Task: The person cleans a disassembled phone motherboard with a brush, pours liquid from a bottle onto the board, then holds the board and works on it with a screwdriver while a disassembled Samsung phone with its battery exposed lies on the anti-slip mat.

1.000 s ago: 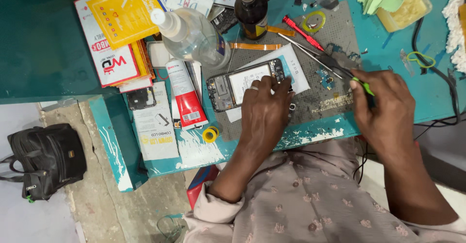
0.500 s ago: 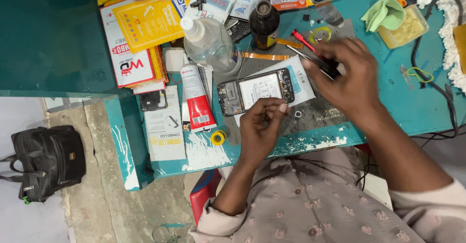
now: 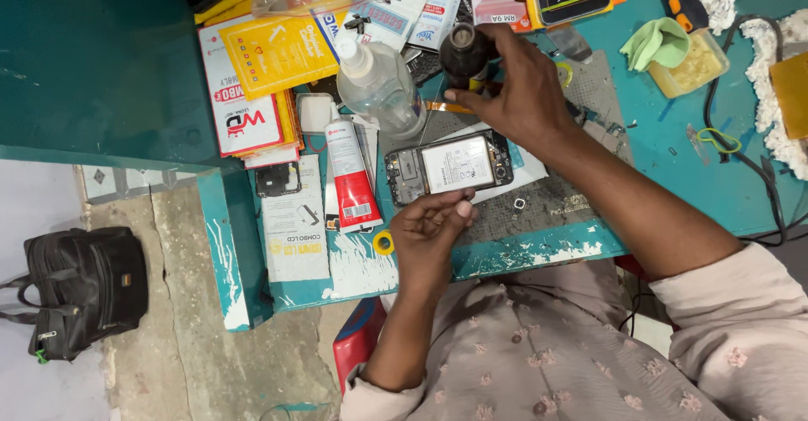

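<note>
right hand (image 3: 523, 84) is closed around a small dark brown bottle (image 3: 465, 55), held above the teal worktop (image 3: 665, 143). left hand (image 3: 431, 234) is loosely curled with nothing in it, thumb touching the near edge of the opened black phone with its white battery showing (image 3: 450, 167). i judge the bottle should stay upright and low over the phone. room is tight: a clear plastic squeeze bottle (image 3: 380, 93) stands just beside it, a red and white tube (image 3: 352, 177) lies near, and the worktop edge is close.
</note>
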